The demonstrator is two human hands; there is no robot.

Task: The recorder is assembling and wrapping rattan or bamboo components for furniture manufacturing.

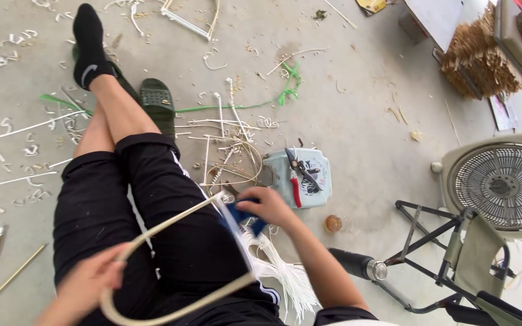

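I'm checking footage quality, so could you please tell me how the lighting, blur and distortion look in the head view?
Head view: soft, even daylight on the floor, with only faint shadows; overexposed glare at the right edge near the fan; wide-angle bending is evident toward the edges; the left hand and the cane look slightly motion-softened, while the right hand and the pruners are sharp.

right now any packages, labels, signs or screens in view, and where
No clear package, sign or screen.
Tin: on the floor right of the knees, squarish, pale blue with a printed picture on top, red-handled shears lying on it.
Printed sheet: far right on the floor, below the straw bundle, white with coloured marks, too small to make out.
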